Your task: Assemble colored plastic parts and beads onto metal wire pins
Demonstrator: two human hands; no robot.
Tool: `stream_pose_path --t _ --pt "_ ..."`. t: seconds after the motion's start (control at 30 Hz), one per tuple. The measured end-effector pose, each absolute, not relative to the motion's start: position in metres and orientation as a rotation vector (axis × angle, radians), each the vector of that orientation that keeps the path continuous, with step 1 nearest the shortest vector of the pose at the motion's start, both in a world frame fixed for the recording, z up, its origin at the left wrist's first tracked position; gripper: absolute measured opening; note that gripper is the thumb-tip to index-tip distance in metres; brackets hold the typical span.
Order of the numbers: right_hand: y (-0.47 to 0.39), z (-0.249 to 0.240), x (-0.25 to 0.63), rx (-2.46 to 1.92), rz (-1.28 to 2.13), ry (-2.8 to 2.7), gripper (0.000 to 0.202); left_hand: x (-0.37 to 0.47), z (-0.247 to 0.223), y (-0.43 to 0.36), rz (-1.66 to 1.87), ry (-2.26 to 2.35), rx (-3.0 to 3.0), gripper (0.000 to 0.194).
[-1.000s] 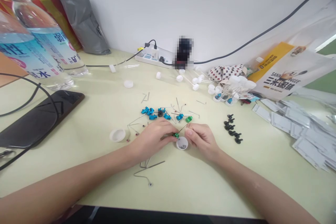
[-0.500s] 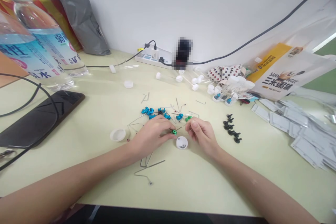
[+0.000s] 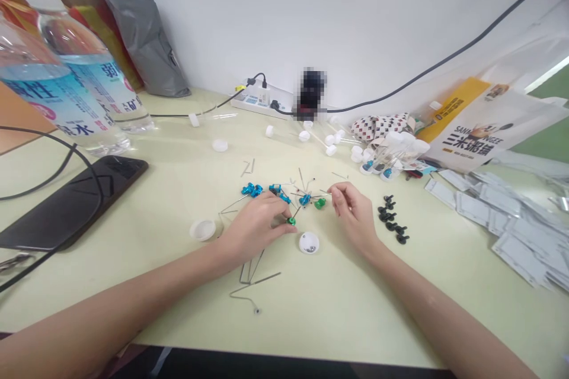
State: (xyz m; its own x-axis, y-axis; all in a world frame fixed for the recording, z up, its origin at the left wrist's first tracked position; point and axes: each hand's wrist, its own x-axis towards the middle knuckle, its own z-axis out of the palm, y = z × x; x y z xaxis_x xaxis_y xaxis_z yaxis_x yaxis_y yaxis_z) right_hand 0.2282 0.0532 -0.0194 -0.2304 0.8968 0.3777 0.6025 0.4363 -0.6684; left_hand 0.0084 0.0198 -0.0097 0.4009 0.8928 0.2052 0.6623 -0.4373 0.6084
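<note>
My left hand [image 3: 262, 222] pinches a small green metal part [image 3: 291, 221] between thumb and fingers. A thin dark rod [image 3: 297, 211] slants up from that part. To the right, my right hand [image 3: 353, 207] has its thumb and index finger closed at the end of a thin metal rod [image 3: 326, 193]. Another green part [image 3: 320, 203] lies just left of the right hand. Blue metal parts [image 3: 252, 190] and bent metal rods are scattered beyond both hands. Between the hands, nearer to me, stands a small white cap [image 3: 309, 243] holding tiny metal pieces.
A second white cap [image 3: 203, 230] sits left of my left hand. Several black thumb screws [image 3: 391, 226] lie at right, with white cards [image 3: 502, 207] beyond. Capped clear tubes [image 3: 329, 145] lie toward the wall. A phone [image 3: 75, 201] and water bottles [image 3: 95, 77] occupy the left.
My right hand has moved right and slightly up, away from the rod at the held green part. The left hand keeps the green part, and the dark rod stays at it.
</note>
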Motion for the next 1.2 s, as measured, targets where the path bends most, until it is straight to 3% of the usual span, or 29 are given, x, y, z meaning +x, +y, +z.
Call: stream_pose_path --t 0.3,0.6,0.83,1.03,1.2 --pt "0.086 -0.017 0.259 -1.521 0.227 -2.174 0.012 0.005 -0.010 0.022 0.675 1.382 2.240 0.015" --pt "0.077 -0.020 0.252 -1.703 0.011 -2.442 0.011 0.008 -0.008 0.021 0.685 1.375 2.192 0.025" --pt "0.072 -0.016 0.250 -1.780 -0.125 -2.566 0.009 0.009 -0.002 0.015 0.795 1.399 2.043 0.055" --pt "0.076 -0.016 0.250 -1.772 -0.020 -2.546 0.011 0.007 -0.002 0.015 1.021 1.373 1.981 0.034" --pt "0.077 -0.014 0.252 -1.724 0.127 -2.420 0.011 0.006 -0.003 0.013 1.409 1.273 2.116 0.033"
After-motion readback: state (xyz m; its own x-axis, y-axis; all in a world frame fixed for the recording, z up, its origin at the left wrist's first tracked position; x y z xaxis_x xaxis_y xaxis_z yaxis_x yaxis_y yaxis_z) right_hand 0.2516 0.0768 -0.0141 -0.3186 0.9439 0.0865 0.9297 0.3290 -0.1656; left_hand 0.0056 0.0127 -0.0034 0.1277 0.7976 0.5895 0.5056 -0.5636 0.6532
